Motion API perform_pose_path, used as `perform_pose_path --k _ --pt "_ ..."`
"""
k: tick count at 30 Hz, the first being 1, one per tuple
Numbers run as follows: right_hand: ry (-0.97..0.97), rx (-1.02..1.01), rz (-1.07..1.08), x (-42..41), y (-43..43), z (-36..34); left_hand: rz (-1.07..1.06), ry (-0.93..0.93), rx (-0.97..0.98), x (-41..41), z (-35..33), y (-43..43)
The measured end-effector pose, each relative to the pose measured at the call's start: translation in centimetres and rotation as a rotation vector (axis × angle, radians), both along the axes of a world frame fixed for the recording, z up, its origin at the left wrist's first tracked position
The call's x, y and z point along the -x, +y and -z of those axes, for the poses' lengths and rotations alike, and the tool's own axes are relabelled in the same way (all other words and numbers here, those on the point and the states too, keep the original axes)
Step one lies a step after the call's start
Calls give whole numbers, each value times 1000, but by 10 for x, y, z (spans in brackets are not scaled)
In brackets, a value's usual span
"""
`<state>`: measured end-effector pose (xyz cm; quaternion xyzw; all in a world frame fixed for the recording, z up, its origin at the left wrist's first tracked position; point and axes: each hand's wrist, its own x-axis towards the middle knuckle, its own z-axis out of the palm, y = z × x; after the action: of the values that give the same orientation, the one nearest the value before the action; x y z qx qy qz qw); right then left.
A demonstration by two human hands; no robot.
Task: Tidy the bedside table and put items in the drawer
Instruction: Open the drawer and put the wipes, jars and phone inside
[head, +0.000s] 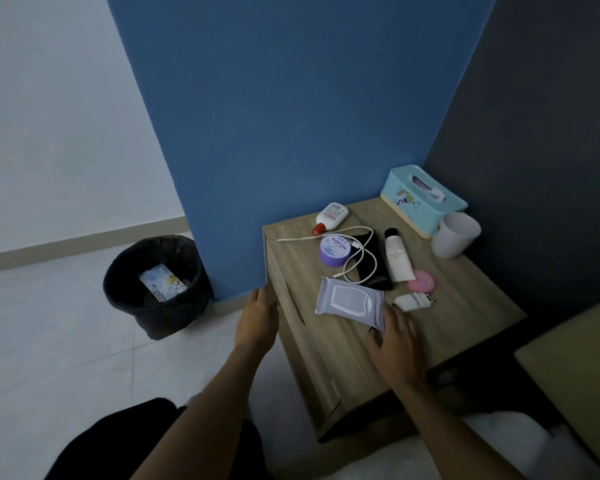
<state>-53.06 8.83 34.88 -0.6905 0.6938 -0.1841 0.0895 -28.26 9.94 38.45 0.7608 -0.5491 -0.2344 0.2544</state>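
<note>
— Left hand point(257, 318)?
— Pressed flat against the bedside table point(465, 306) front at the 9 o'clock edge, fingers together, wrapped over the top corner.
— Wipes pack point(349, 301)?
— Lying flat near the front, long axis running from 10 to 4 o'clock, flap up.
— Right hand point(394, 344)?
— Reaching in from 5 o'clock, palm down, fingers slightly spread, fingertips point(390, 311) touching the pack's near corner. Grip impossible to tell.

I see a round bin lined with a black plastic bag point(156, 289) on the pale tiled floor point(49, 341), a colourful printed packet point(163, 282) inside it, beside the blue wall panel point(291, 116); white wall point(49, 116) at left.
</note>
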Motion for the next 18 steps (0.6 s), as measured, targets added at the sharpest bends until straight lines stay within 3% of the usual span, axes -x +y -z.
perform_pose_path --k 9,18 --pt "34 61 -36 2 -5 20 12 -22 -56 6 22 -34" --pt "-27 82 -12 0 -10 34 -10 125 -82 21 80 -69"
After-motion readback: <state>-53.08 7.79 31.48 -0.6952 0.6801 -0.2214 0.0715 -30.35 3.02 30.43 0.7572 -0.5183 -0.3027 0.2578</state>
